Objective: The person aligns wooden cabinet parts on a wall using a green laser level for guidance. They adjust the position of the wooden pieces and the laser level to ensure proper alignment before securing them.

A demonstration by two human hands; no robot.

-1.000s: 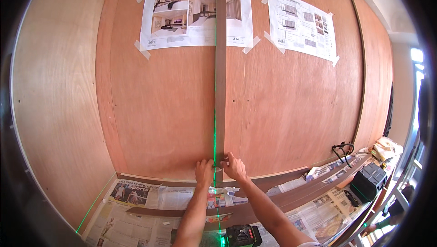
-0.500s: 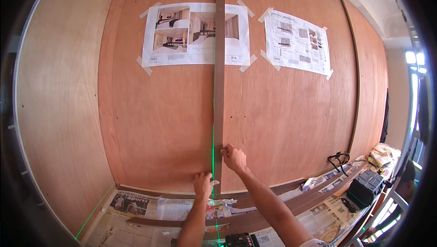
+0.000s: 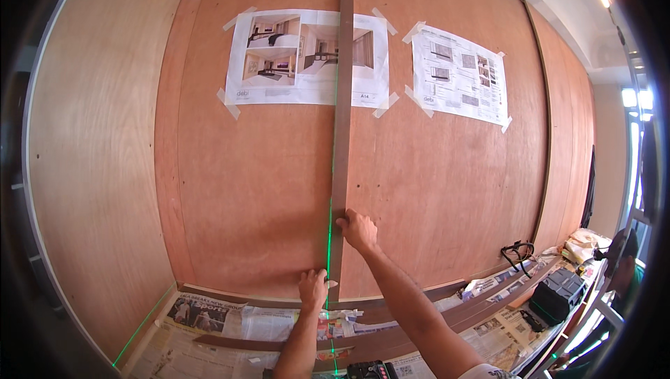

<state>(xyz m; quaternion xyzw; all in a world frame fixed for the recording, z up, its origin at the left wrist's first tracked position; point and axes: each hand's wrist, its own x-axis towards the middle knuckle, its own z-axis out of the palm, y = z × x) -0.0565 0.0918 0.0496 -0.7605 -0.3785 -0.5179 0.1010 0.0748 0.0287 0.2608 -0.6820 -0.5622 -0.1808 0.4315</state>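
A long narrow brown strip (image 3: pixel 341 135) stands upright against the reddish plywood wall (image 3: pixel 258 169), its lower end behind my hands. A bright green laser line (image 3: pixel 330 232) runs down beside the strip's left edge. My left hand (image 3: pixel 312 290) is low on the wall, fingers bent against that left edge. By its fingertips a small pale scrap (image 3: pixel 331 284) shows, perhaps tape. Higher up, my right hand (image 3: pixel 360 230) grips the strip from the right, its thumb on the front face and its other fingers curled at the edge.
Two taped sheets, a picture sheet (image 3: pixel 265 93) and a drawing sheet (image 3: pixel 460 79), hang above; the strip crosses the first. Newspapers (image 3: pixel 209 316) and long brown strips (image 3: pixel 447 323) cover the ledge below. A black case (image 3: pixel 558 296), black cable (image 3: pixel 516 255) and dark device (image 3: pixel 370 369) lie there.
The view has shifted slightly. My right hand is a little higher along the strip. My left hand stays at the strip's lower left edge.
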